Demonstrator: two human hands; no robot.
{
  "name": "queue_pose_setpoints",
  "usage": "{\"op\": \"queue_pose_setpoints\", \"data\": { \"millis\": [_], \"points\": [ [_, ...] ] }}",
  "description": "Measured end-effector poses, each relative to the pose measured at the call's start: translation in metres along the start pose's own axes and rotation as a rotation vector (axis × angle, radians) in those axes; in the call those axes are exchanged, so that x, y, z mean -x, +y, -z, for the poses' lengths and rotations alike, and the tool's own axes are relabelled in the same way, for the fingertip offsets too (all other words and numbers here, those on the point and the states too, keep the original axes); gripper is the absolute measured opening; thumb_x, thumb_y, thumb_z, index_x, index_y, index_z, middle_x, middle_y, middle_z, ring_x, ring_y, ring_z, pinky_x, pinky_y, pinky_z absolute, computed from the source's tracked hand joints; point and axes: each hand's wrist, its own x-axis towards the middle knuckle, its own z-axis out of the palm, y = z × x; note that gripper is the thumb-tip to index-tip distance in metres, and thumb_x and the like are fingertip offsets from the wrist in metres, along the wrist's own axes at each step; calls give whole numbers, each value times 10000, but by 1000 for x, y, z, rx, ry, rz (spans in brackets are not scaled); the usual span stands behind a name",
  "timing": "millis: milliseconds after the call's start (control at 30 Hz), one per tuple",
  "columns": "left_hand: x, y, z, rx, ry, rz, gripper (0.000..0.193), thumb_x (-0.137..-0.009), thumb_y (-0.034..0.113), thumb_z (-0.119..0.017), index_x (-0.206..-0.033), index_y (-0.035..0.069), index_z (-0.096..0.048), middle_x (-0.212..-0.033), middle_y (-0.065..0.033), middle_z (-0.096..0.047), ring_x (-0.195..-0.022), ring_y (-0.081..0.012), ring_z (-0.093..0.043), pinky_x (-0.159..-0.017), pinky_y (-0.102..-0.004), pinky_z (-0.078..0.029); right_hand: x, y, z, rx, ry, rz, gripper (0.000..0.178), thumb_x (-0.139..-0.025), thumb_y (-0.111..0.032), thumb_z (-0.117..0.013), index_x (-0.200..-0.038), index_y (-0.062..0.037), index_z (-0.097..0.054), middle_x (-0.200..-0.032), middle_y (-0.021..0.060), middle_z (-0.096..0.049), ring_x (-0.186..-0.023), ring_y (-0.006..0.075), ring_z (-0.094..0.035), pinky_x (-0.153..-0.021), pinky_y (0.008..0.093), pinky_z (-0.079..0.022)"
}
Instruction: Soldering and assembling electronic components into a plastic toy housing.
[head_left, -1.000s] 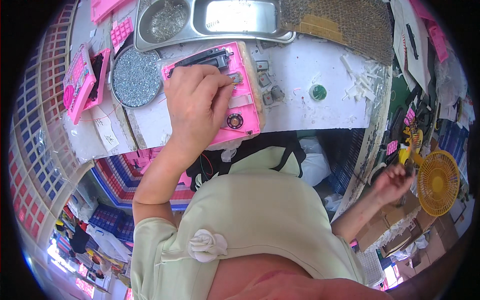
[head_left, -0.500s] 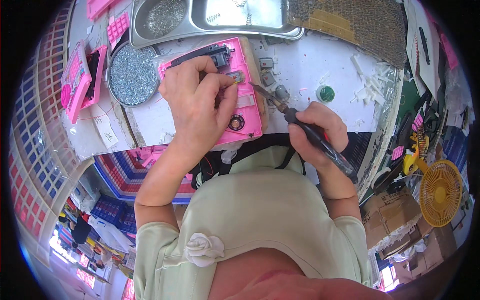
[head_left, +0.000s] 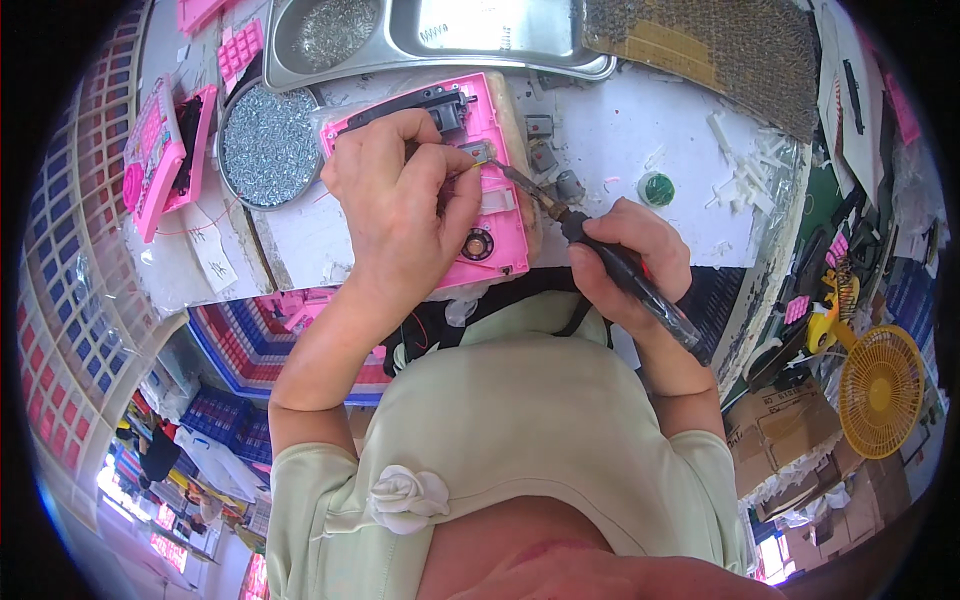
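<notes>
A pink plastic toy housing (head_left: pixel 508 225) lies on the table before me, with a black part (head_left: pixel 452 112), a small grey motor (head_left: pixel 480 151) and a round black speaker (head_left: pixel 477 243) inside. My left hand (head_left: pixel 395 195) rests over its left side, thumb and finger pinched on a thin wire (head_left: pixel 476 166) at the motor. In my right hand (head_left: pixel 640 245) is a soldering iron (head_left: pixel 622 268) with a dark handle, held from the right. Its tip is at the motor's end by the wire; whether they touch I cannot tell. My left fingers hide part of the housing.
Left of the housing stands a round tin of small screws (head_left: pixel 268 145), with a pink toy half (head_left: pixel 155 165) beyond it. A metal tray (head_left: pixel 440 60) with springs lies behind. Small grey motors (head_left: pixel 568 187), a green-filled pot (head_left: pixel 656 189) and white plastic pieces (head_left: pixel 748 180) lie to the right.
The soldering iron's tip has moved slightly left and up, from beside the housing's edge to the motor. My left hand keeps its pinch, nearly in the same place.
</notes>
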Motion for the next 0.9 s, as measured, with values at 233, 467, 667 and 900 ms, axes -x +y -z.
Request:
{"op": "queue_pose_setpoints", "data": {
  "millis": [233, 467, 667, 900],
  "points": [
    [-2, 4, 4, -2, -50, 22, 183, -700, 84, -803, -849, 105, -700, -1004, -72, -575, -953, -263, -512, -857, -401, -336, 4, 6, -6, -8, 93, -3, 300, -728, -30, -815, -983, -48, -658, -701, 75, -645, -517, 217, -568, -473, 319, -434],
    [-1, 4, 4, 6, -38, 29, 196, -690, 77, -806, -849, 102, -696, -1008, -75, -579, -954, -264, -517, -855, -399, -340, 5, 6, -5, 9, 65, -10, 314, -735, -50, -818, -1003, -55, -654, -693, 76, -637, -510, 226, -564, -467, 325, -430],
    [-1, 5, 4, -1, -39, 26, 194, -694, 78, -804, -851, 104, -693, -1012, -77, -581, -956, -265, -517, -854, -400, -340, 5, 5, -4, 32, 48, -33, 292, -729, -61, -820, -977, -65, -666, -671, 71, -613, -517, 231, -567, -475, 330, -431],
    [-1, 5, 4, -9, -38, 27, 187, -698, 87, -806, -845, 109, -693, -1016, -77, -583, -959, -266, -520, -847, -403, -340, 2, 4, -3, 6, 1, 53, 308, -823, 3, -760, -1076, -41, -590, -662, 60, -537, -526, 183, -492, -489, 314, -373]
  ]
}}
